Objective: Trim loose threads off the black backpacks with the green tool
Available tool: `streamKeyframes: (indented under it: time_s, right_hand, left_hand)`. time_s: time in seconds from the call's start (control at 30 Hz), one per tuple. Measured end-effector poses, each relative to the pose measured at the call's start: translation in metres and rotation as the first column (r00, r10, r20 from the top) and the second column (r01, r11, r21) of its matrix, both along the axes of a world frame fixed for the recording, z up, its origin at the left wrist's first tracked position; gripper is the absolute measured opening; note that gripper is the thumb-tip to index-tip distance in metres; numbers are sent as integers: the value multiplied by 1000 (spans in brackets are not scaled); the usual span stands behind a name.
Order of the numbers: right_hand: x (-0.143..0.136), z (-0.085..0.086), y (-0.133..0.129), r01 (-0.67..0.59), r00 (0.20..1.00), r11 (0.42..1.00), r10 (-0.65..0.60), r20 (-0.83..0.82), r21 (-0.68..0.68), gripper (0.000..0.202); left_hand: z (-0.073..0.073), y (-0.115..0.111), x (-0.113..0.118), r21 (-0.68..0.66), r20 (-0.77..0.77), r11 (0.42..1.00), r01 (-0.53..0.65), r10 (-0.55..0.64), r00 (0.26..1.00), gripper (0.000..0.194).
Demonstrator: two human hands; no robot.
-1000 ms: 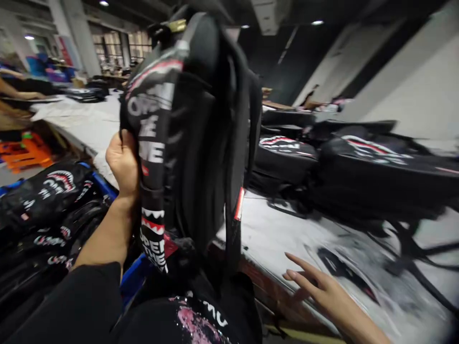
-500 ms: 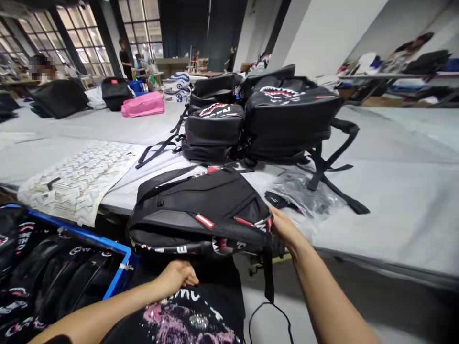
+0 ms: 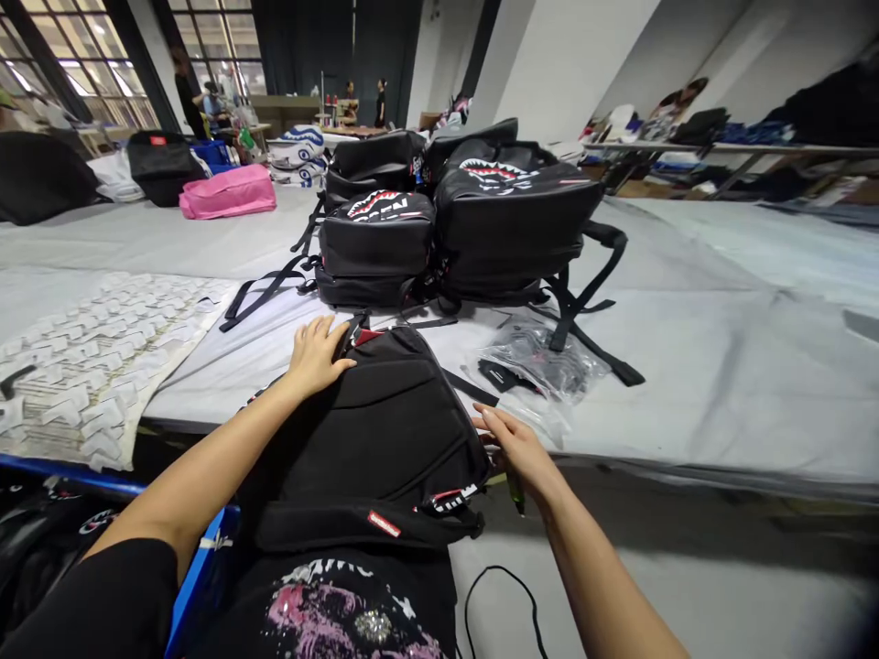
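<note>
A black backpack (image 3: 377,421) lies at the table's front edge against my body, its padded back panel facing up and a strap with a red label toward me. My left hand (image 3: 317,357) rests on its far left corner by the red tag, fingers spread. At the backpack's right side is my right hand (image 3: 515,448), its fingers apart and the fingertips near the side edge. A small dark green object shows below that hand, too unclear to name.
Black backpacks with shark-mouth prints (image 3: 515,229) are stacked behind. Clear plastic bags (image 3: 542,357) lie at centre right, a sheet of white pieces (image 3: 103,348) at left. A blue-rimmed bin (image 3: 199,586) holds black bags. A pink bag (image 3: 230,192) and people are farther back.
My left hand has moved from near my shirt up onto the backpack's far corner. The backpack has turned flatter, its strap now toward me. The right hand has loosened, and the view has shifted right.
</note>
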State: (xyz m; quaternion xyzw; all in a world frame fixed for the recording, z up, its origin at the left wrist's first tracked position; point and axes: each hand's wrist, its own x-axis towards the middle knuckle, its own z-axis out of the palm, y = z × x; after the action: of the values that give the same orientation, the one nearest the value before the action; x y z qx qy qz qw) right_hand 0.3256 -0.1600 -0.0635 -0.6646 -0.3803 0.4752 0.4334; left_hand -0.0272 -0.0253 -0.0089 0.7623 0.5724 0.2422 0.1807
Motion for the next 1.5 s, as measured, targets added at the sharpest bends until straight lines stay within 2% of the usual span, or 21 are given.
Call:
streamKeyframes:
  time_s: [0.07, 0.1, 0.17, 0.27, 0.33, 0.43, 0.53, 0.57, 0.63, 0.73, 0.8, 0.87, 0.9, 0.97, 1.03, 1.1, 1.2, 1.27, 1.37, 1.43, 1.5]
  right_hand:
    - [4, -5, -24, 19, 999, 999, -17, 36, -51, 62]
    - [2, -10, -37, 10, 999, 996, -6, 39, -93, 63]
    - [-10, -26, -63, -71, 997, 976, 68, -22, -204, 65]
    - [-41, -48, -83, -84, 991, 981, 64, -121, -172, 56]
    - [-51, -45, -81, 1, 996, 995, -9, -89, -98, 49]
    - [-41, -9, -54, 101, 989, 993, -106, 103, 55, 47]
    - [-29, 36, 0, 12, 962, 987, -54, 267, 159, 44]
    - [-32, 46, 20, -66, 946, 982, 5, 325, 176, 42]
    - [-50, 55, 59, -158, 868, 959, 21, 496, 236, 45]
    - [-89, 56, 98, -178, 791, 954, -7, 612, 241, 56]
    - [-112, 60, 101, -215, 757, 925, -46, 652, 315, 61]
    - [-130, 71, 86, -262, 761, 846, -114, 639, 463, 61]
    - [-138, 79, 75, -281, 796, 794, -122, 593, 540, 59]
    - [-157, 93, 51, -300, 900, 712, -10, 436, 635, 55]
    - [-179, 99, 31, -308, 949, 677, 171, 265, 668, 52]
    - [-198, 94, 20, -278, 955, 675, 268, 124, 684, 51]
    - [-215, 72, 20, -182, 950, 725, 304, -71, 664, 51]
    - [-216, 57, 29, -240, 912, 757, 390, -126, 608, 47]
    - [-200, 40, 46, -463, 857, 740, 515, 33, 487, 40]
    - [-183, 27, 55, -514, 858, 760, 460, 229, 398, 48]
    - [-165, 11, 58, -485, 857, 798, 353, 375, 357, 52]
  left_hand:
    - [-8, 17, -7, -136, 8, 990, -45, 46, 999, 94]
    - [-11, 22, -11, -216, 29, 975, -43, 51, 998, 96]
    - [-16, 27, -18, -327, 112, 945, 12, 27, 993, 85]
    - [-17, 23, -28, -377, 256, 923, 72, 30, 966, 69]
    - [-9, 14, -36, -377, 334, 924, 57, 78, 939, 68]
    - [11, -10, -54, -348, 445, 938, 5, 161, 881, 68]
    - [19, -43, -73, -318, 567, 943, -98, 272, 777, 72]
    - [16, -54, -79, -327, 598, 933, -150, 327, 732, 72]
    - [-1, -75, -88, -368, 617, 894, -255, 440, 653, 70]
    - [-35, -100, -93, -398, 533, 812, -427, 583, 613, 74]
    - [-52, -112, -89, -296, 469, 754, -586, 649, 599, 81]
    - [-56, -122, -78, -33, 433, 760, -649, 597, 676, 73]
    - [-53, -125, -70, 109, 414, 801, -589, 502, 760, 61]
    - [-39, -128, -48, 289, 358, 912, -290, 178, 917, 38]
    - [-24, -126, -25, 298, 344, 952, 64, -170, 924, 36]
    - [-16, -122, -6, 267, 346, 926, 268, -351, 870, 41]
    - [-20, -117, 6, 221, 328, 908, 357, -414, 849, 20]
    - [-26, -115, 3, 208, 311, 914, 349, -400, 862, 15]
    - [-29, -110, -11, 195, 250, 918, 344, -386, 888, 17]
    - [-26, -98, -19, 200, 174, 928, 316, -351, 920, 21]
    - [-23, -77, -22, 265, 84, 932, 247, -277, 957, 26]
